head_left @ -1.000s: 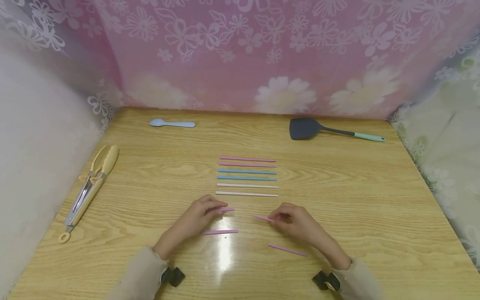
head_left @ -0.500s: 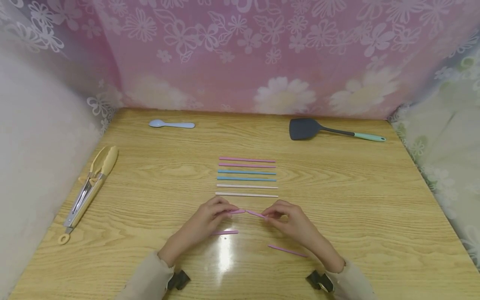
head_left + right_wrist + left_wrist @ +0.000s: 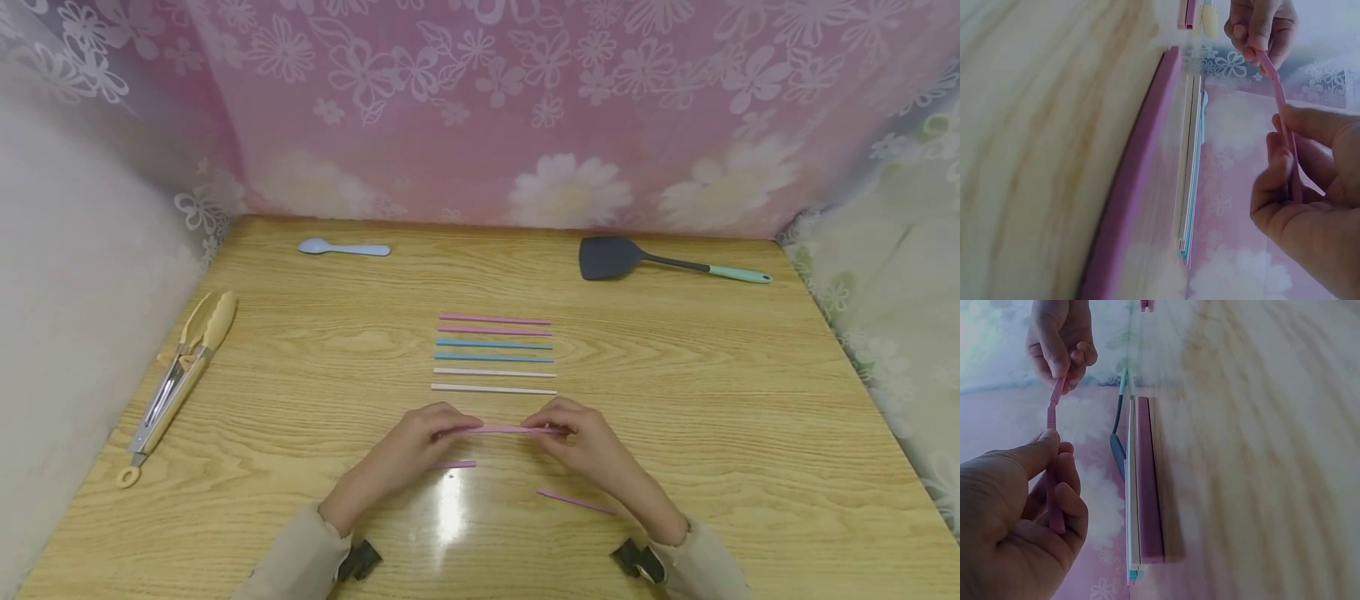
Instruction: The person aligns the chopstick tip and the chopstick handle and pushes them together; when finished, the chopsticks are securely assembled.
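In the head view my left hand [image 3: 420, 437] and right hand [image 3: 585, 433] face each other over the middle of the table. Each pinches a pink chopstick half between thumb and fingers. The left wrist view shows the half in my left hand [image 3: 1055, 503], and the right wrist view the half in my right hand [image 3: 1292, 156]. Their inner ends meet end to end with a slight bend. Fingers hide part of both. Below the left hand lies another pink half [image 3: 459, 464], partly covered; a further one [image 3: 576, 502] lies slanted below the right hand.
Beyond the hands, pink [image 3: 495, 319], blue [image 3: 495, 343] and white chopsticks [image 3: 495, 388] lie in parallel pairs. Farther out are a light blue spoon [image 3: 345, 247], a dark spatula [image 3: 609, 257] with a green handle, and yellow tongs [image 3: 183, 375] at left.
Both hands have come toward each other, the left moving rightward. The two pink halves were apart, then nearly tip to tip; now they line up end to end.
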Available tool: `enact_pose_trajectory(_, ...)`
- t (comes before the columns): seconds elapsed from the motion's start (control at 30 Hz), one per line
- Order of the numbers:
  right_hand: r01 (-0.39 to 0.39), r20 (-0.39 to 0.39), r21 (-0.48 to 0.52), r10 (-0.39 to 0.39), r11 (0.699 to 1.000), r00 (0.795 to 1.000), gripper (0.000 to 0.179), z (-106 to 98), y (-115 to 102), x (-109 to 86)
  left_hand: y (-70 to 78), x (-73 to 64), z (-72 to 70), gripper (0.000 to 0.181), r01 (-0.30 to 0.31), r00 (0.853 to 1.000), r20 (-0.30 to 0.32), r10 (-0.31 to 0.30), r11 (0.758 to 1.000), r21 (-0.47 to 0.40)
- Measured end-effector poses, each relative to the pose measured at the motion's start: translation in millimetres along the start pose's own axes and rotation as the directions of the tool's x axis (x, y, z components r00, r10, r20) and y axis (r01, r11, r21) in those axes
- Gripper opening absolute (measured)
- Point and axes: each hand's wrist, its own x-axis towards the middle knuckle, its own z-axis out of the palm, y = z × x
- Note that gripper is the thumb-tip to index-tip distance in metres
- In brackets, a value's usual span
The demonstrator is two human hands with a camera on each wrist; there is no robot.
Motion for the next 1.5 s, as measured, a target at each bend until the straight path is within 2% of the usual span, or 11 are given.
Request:
enact_pose_trajectory(0.2,0.013,-0.033,0.001,-0.013,1.0,0.999,0.009,2.0,-2.5,0.8,1.4,0.2,1.3,0.022,0.02,1.0,-0.004,-0.02,1.0,-0.022)
enact_pose_trajectory(0.33,0.028,-0.046,0.004,-0.027,1.0,0.999,0.009,2.5,-4.0,-0.3,0.5,-0.1,0.6,0.019,0.004,1.0,-0.01,-0.004,1.0,-0.027)
enact_pose_trajectory(0.5,0.086,-0.044,-0.002,-0.086,0.996,0.995,0.01,4.4,-7.0,-1.4,2.5,0.8,-2.1,0.019,-0.032,0.999,-0.005,0.032,0.999,-0.003)
enact_pose_trajectory(0.7,0.155,-0.081,-0.018,-0.156,0.988,0.984,0.016,5.4,-10.0,-1.0,6.8,2.9,-5.1,0.019,-0.039,0.999,0.009,0.039,0.999,-0.007)
enact_pose_trajectory(0.83,0.181,-0.092,-0.031,-0.183,0.983,0.979,0.018,7.2,-9.3,0.3,8.1,3.4,-5.3,0.019,-0.052,0.999,-0.01,0.052,0.999,0.005)
enact_pose_trajectory(0.97,0.17,-0.095,-0.045,-0.173,0.984,0.98,0.015,10.1,-8.4,0.9,7.5,2.6,-4.3,0.019,-0.051,0.998,-0.022,0.051,0.998,0.021)
enact_pose_trajectory(1.17,0.156,-0.075,-0.062,-0.161,0.986,0.984,0.014,11.0,-5.8,0.8,6.1,0.7,-2.7,0.02,-0.021,1.0,-0.003,0.021,1.0,0.021)
enact_pose_trajectory(1.33,0.176,-0.041,-0.047,-0.178,0.983,0.983,0.022,7.7,-0.5,1.3,4.5,4.0,-3.5,0.021,0.004,1.0,0.011,-0.004,0.999,0.043)
enact_pose_trajectory(1.5,0.136,-0.02,-0.043,-0.137,0.99,0.99,0.032,3.2,4.8,2.4,-1.6,7.4,-7.0,0.023,0.031,0.999,0.006,-0.032,0.997,0.074)
